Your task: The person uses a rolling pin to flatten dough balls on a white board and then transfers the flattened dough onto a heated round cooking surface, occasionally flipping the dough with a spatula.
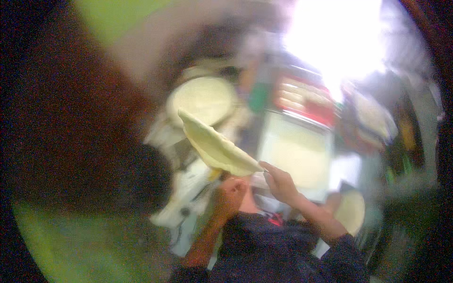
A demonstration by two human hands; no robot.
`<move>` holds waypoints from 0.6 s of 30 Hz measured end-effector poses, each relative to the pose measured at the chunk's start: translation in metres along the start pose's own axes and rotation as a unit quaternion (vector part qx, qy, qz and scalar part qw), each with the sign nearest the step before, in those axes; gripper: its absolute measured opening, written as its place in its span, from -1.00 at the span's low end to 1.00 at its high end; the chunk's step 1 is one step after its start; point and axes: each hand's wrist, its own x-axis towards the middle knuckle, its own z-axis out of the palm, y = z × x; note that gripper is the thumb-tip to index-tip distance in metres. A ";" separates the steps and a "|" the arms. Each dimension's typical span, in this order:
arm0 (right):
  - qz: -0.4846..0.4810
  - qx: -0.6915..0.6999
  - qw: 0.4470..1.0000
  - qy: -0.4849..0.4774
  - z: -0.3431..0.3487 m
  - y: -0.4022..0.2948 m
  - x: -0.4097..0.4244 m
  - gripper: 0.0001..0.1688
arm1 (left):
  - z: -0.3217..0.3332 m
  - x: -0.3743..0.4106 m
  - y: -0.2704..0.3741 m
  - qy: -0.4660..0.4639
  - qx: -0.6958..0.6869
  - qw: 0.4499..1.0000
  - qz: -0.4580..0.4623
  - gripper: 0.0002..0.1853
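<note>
A thin, pale sheet of dough or flatbread (217, 146) hangs in the air, tilted and folded over along its length. My right hand (281, 182) pinches its near right corner between thumb and fingers. Just below the lower edge of the sheet is my left hand (231, 192), its fingers curled. Blur hides whether that hand grips the edge or only lies close to it. Behind the sheet's far end is a round, pale disc (203, 99), partly covered by it, with crumpled whitish cloth (159, 132) around its base.
A rectangular tray (263, 155) with a pale, flat surface inside lies right of the sheet. Beyond it stands a red tray (318, 113) holding several pale rolls. A green object (260, 97) is beside that. Another round, pale piece (352, 212) sits by my right forearm. Bright glare covers the upper right.
</note>
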 end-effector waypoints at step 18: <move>0.497 -0.041 0.774 0.389 -0.143 0.180 -0.411 -0.60 | 0.372 -0.045 0.087 -0.496 -0.158 0.853 0.038 -0.72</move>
